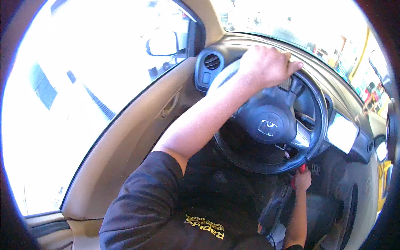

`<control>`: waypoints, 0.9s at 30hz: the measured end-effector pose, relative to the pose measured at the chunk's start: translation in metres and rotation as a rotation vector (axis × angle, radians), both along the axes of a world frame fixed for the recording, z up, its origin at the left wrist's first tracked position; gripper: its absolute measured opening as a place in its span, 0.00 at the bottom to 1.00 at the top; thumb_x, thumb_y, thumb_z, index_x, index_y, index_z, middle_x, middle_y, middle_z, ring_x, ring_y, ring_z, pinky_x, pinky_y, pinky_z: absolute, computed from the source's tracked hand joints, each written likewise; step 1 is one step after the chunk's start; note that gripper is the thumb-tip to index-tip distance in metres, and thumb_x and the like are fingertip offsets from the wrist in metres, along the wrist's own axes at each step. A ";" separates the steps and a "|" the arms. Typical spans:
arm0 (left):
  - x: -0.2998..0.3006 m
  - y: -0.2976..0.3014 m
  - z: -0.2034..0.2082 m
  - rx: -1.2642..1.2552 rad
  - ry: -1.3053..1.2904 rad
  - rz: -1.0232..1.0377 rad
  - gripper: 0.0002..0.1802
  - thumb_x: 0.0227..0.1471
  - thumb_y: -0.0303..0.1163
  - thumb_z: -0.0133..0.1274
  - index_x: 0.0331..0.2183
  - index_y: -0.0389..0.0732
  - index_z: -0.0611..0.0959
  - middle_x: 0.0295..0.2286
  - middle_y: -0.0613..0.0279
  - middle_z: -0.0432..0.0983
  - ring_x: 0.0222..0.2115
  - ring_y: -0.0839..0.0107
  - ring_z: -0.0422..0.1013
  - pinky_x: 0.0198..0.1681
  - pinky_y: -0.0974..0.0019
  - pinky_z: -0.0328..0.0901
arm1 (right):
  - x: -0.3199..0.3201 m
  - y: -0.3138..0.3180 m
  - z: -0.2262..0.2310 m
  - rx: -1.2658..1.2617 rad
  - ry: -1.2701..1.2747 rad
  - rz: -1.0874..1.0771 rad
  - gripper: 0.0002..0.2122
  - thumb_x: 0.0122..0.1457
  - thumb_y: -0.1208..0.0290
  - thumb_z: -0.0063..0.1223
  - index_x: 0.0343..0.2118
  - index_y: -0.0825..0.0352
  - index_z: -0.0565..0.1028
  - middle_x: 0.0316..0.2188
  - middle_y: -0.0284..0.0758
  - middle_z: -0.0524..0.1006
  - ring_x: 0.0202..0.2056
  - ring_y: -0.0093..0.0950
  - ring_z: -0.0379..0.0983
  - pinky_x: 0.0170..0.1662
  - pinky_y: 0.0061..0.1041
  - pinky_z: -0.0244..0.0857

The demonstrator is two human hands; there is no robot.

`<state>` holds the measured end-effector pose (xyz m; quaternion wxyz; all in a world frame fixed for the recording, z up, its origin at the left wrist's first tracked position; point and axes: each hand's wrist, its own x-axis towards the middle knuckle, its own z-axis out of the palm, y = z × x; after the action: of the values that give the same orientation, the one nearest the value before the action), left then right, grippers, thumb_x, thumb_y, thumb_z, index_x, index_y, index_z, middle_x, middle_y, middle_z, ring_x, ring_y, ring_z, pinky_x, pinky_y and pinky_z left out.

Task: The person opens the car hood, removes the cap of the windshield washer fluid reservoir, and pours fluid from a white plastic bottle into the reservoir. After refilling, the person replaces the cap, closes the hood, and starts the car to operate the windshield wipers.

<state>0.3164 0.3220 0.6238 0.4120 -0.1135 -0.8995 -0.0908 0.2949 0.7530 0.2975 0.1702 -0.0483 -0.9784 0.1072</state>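
My left arm reaches up across the black steering wheel [323,110]. At the top of the rim is my left hand [266,62], its fingers curled over the rim and its thumb pointing right. Low on the right, beyond the lower part of the wheel, my right hand [303,180] is closed around a small red thing [303,168]. Only the red thing's end shows past the fingers, so its kind cannot be told. A key ring [286,154] or similar small item hangs behind the wheel, near the column.
The beige door panel [121,166] runs along the left, with an open window and a side mirror [162,43] outside. A round air vent [211,61] sits left of the wheel. To its right, a bright screen [342,132] is set in the dashboard below the windshield.
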 end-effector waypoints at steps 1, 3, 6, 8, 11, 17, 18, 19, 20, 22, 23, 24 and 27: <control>0.002 0.003 0.003 -0.009 -0.019 -0.001 0.36 0.68 0.62 0.38 0.35 0.41 0.88 0.28 0.45 0.84 0.34 0.44 0.81 0.43 0.42 0.74 | -0.003 0.001 0.001 -0.044 -0.049 -0.005 0.20 0.59 0.54 0.62 0.50 0.60 0.80 0.42 0.45 0.83 0.44 0.51 0.81 0.47 0.51 0.73; 0.007 0.007 0.008 -0.024 0.020 -0.080 0.36 0.68 0.61 0.38 0.33 0.41 0.89 0.24 0.48 0.83 0.31 0.49 0.82 0.39 0.46 0.75 | -0.009 0.002 0.004 -0.135 -0.113 -0.066 0.19 0.59 0.56 0.62 0.50 0.61 0.79 0.44 0.48 0.83 0.46 0.52 0.80 0.48 0.50 0.73; 0.010 0.006 0.011 0.022 0.049 -0.019 0.37 0.68 0.61 0.38 0.31 0.41 0.89 0.23 0.49 0.83 0.30 0.50 0.82 0.38 0.47 0.75 | -0.016 0.004 0.009 -0.090 -0.113 -0.005 0.18 0.59 0.58 0.62 0.47 0.63 0.79 0.41 0.49 0.83 0.45 0.53 0.80 0.47 0.51 0.74; 0.008 0.004 0.009 0.014 0.066 -0.021 0.37 0.69 0.60 0.38 0.31 0.41 0.89 0.24 0.50 0.83 0.30 0.50 0.82 0.38 0.47 0.75 | -0.022 0.004 0.009 -0.047 -0.086 0.021 0.17 0.58 0.58 0.62 0.47 0.63 0.78 0.41 0.49 0.83 0.45 0.53 0.80 0.47 0.51 0.74; 0.004 0.008 0.004 0.015 0.071 -0.045 0.36 0.69 0.60 0.38 0.32 0.41 0.88 0.23 0.51 0.83 0.30 0.51 0.82 0.37 0.48 0.75 | -0.023 0.005 0.004 -0.065 -0.113 -0.009 0.18 0.58 0.58 0.62 0.47 0.63 0.78 0.41 0.48 0.83 0.45 0.53 0.80 0.47 0.52 0.74; 0.014 0.014 0.006 0.013 0.037 0.018 0.36 0.69 0.59 0.37 0.33 0.40 0.88 0.23 0.50 0.83 0.29 0.51 0.82 0.37 0.48 0.75 | -0.023 0.004 0.001 -0.056 -0.091 0.035 0.19 0.59 0.56 0.61 0.49 0.62 0.79 0.42 0.47 0.83 0.45 0.51 0.80 0.47 0.51 0.74; 0.013 0.013 0.007 -0.007 0.048 0.015 0.36 0.69 0.59 0.37 0.33 0.40 0.88 0.23 0.50 0.83 0.29 0.51 0.82 0.37 0.48 0.75 | -0.024 0.003 0.000 -0.056 -0.102 0.036 0.19 0.59 0.55 0.60 0.48 0.62 0.79 0.43 0.47 0.82 0.45 0.51 0.80 0.47 0.51 0.74; 0.016 0.014 0.009 -0.031 0.100 0.056 0.37 0.70 0.60 0.35 0.35 0.40 0.87 0.25 0.50 0.83 0.31 0.51 0.83 0.38 0.48 0.76 | -0.024 0.002 0.002 -0.075 -0.072 0.075 0.19 0.60 0.53 0.60 0.47 0.62 0.80 0.44 0.46 0.82 0.45 0.50 0.80 0.48 0.50 0.74; 0.014 0.014 0.010 -0.024 0.016 0.059 0.37 0.71 0.60 0.33 0.36 0.40 0.87 0.27 0.49 0.84 0.33 0.50 0.83 0.39 0.47 0.76 | -0.027 0.001 0.001 -0.053 -0.094 0.043 0.19 0.59 0.53 0.60 0.47 0.62 0.80 0.43 0.46 0.82 0.45 0.50 0.80 0.48 0.50 0.74; 0.015 0.017 0.011 -0.037 -0.063 0.109 0.37 0.71 0.60 0.32 0.37 0.43 0.87 0.29 0.48 0.85 0.35 0.50 0.83 0.40 0.46 0.76 | -0.030 -0.001 0.002 -0.028 -0.101 0.040 0.19 0.59 0.54 0.61 0.47 0.61 0.79 0.43 0.46 0.82 0.44 0.50 0.80 0.48 0.50 0.74; 0.016 0.019 0.012 -0.043 -0.077 0.122 0.37 0.71 0.61 0.31 0.38 0.44 0.87 0.29 0.48 0.85 0.35 0.49 0.83 0.41 0.46 0.76 | -0.031 -0.001 0.003 -0.045 -0.088 0.050 0.19 0.58 0.54 0.62 0.47 0.61 0.79 0.43 0.46 0.81 0.45 0.49 0.80 0.48 0.50 0.74; 0.017 0.023 0.011 -0.031 -0.086 0.156 0.37 0.71 0.61 0.31 0.39 0.44 0.86 0.29 0.48 0.85 0.35 0.48 0.83 0.41 0.46 0.76 | -0.032 0.000 0.003 -0.053 -0.115 0.035 0.19 0.58 0.54 0.63 0.48 0.60 0.79 0.42 0.45 0.81 0.45 0.49 0.80 0.48 0.50 0.74; 0.013 0.035 0.016 -0.125 -0.109 0.257 0.37 0.73 0.57 0.28 0.37 0.43 0.86 0.27 0.45 0.84 0.33 0.47 0.82 0.39 0.45 0.76 | -0.034 0.002 0.004 -0.071 -0.085 0.077 0.19 0.57 0.54 0.62 0.47 0.59 0.80 0.43 0.44 0.81 0.44 0.48 0.81 0.46 0.50 0.75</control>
<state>0.3292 0.3574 0.6397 0.3628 -0.0178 -0.9316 0.0127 0.2607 0.7546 0.3015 0.1226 -0.0211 -0.9814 0.1463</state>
